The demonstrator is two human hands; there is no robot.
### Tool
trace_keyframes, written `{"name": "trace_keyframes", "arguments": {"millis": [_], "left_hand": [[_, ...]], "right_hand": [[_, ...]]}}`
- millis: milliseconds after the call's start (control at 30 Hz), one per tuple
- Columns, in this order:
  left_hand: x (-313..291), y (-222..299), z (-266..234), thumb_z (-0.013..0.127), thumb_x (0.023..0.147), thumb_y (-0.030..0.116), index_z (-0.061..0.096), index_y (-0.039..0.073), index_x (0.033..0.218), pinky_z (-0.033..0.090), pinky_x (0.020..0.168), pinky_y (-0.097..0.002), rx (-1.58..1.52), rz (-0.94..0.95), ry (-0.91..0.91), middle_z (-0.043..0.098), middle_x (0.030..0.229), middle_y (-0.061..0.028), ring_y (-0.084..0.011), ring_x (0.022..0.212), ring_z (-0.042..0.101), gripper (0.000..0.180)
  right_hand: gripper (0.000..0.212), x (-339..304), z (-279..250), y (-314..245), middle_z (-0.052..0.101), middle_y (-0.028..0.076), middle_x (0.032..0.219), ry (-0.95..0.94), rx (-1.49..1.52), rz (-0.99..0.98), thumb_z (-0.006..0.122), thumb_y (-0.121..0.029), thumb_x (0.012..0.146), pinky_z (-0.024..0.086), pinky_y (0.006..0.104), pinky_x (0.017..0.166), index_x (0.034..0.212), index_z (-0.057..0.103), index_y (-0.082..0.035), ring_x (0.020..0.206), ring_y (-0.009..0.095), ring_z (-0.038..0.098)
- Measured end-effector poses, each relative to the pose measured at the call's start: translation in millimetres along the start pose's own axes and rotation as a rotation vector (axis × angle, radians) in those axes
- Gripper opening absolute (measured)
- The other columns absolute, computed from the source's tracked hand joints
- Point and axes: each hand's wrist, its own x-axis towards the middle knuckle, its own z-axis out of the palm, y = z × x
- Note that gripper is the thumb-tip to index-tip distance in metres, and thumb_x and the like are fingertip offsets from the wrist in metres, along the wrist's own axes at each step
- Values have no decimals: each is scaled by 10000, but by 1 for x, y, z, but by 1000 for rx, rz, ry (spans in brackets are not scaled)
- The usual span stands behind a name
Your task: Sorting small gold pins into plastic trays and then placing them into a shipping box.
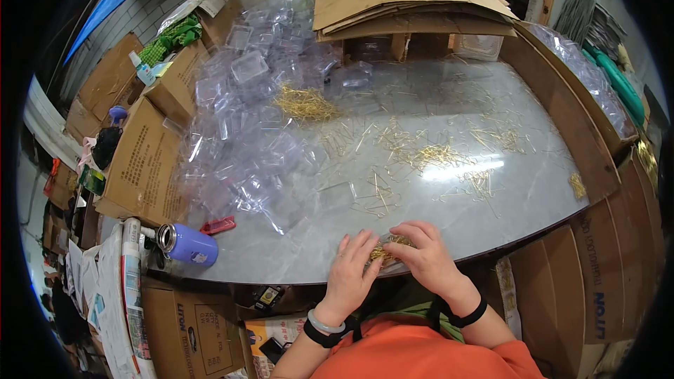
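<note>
At the table's front edge, my left hand (348, 270) and my right hand (430, 260) close in from either side on a small bunch of gold wire hooks (382, 251). The right fingers curl over the top of the bunch, while the left fingers and thumb press along its side. My palms hide part of it, and I cannot tell whether a clear box lies underneath. Just beyond my hands, more loose gold wire hooks (379, 198) are scattered over the grey table (316, 253).
Clear plastic boxes (246, 126) heap up on the left, beside a dense gold wire pile (305, 103). A purple bottle (188, 244) lies near a red tool (217, 224) at front left. Cardboard sheets (407, 7) cover a shelf at the back; a cardboard wall (562, 112) borders the right.
</note>
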Motion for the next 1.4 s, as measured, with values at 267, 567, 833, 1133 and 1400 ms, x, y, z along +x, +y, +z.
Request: {"name": "trace_keyframes", "arguments": {"millis": [267,567,833,1133,1400], "left_hand": [[3,9,1,594,979,62,571,10,1376,389,1151,-520,2,72,36,553,1437,-217,-449,1357,502,401],[-6,3,19,636,973,38,560,-5,1304,492,1063,-468,-80,74,130,608,1364,-211,-431,1303,566,342],[-3,5,17,637,969,58,554,-5,1335,503,1046,-455,-67,75,124,600,1355,-202,-405,1302,566,380],[-3,4,15,635,964,51,582,9,1312,509,1033,-455,-80,60,131,600,1343,-198,-405,1290,573,354],[-3,9,15,631,969,58,549,4,1365,509,1031,-457,-42,39,153,584,1360,-210,-408,1290,567,408]], "right_hand": [[429,-8,7,0,667,128,1228,114,102,106,766,-53,820,456,497,1036,1231,644,-34,1209,341,603],[452,-11,22,-20,569,228,1394,105,162,200,622,-74,969,413,535,1102,1401,522,15,1326,459,508],[678,-24,12,-30,488,234,1497,-69,-57,235,697,-198,948,284,603,1180,1510,388,22,1415,434,437],[551,-9,12,-9,619,185,1228,95,309,392,744,-45,890,538,404,865,1397,527,-38,1011,377,636],[543,-11,13,-4,554,181,1323,91,122,228,748,-75,863,465,451,983,1373,561,-62,1150,376,561]]}}
